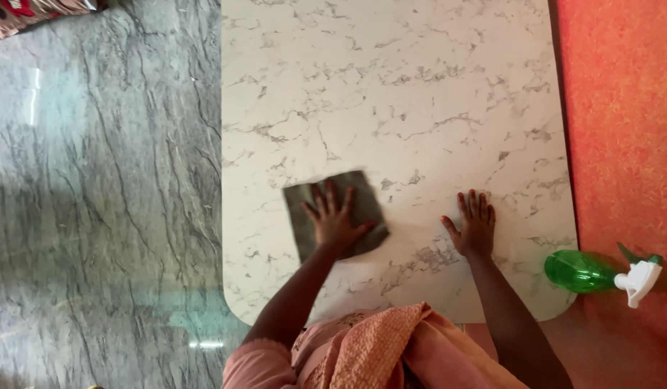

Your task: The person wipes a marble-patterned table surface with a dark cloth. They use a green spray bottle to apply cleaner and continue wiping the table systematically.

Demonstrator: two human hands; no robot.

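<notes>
The left hand [335, 220] lies flat with its fingers spread on a grey cloth [336, 215], pressing it to the table rather than clutching it. The right hand [472, 225] rests open and empty, palm down on the bare marble-patterned table top [420, 94], well apart from the left. The cloth sits on the near half of the table, left of centre.

A likely slip: the cloth is pinned only by a flat palm, so a fast sweep could let it bunch or slide out from under the fingers. The green spray bottle [596, 272] lies on its side at the table's near right corner, seemingly partly over the edge; a wide stroke or a nudge of the right forearm could knock it onto the orange floor [621, 108].

The cloth is roughly rectangular and turned slightly anticlockwise, its long axis running from near to far. Beyond it the table top stretches away, with grey veined stone flooring [103, 180] to the left.
</notes>
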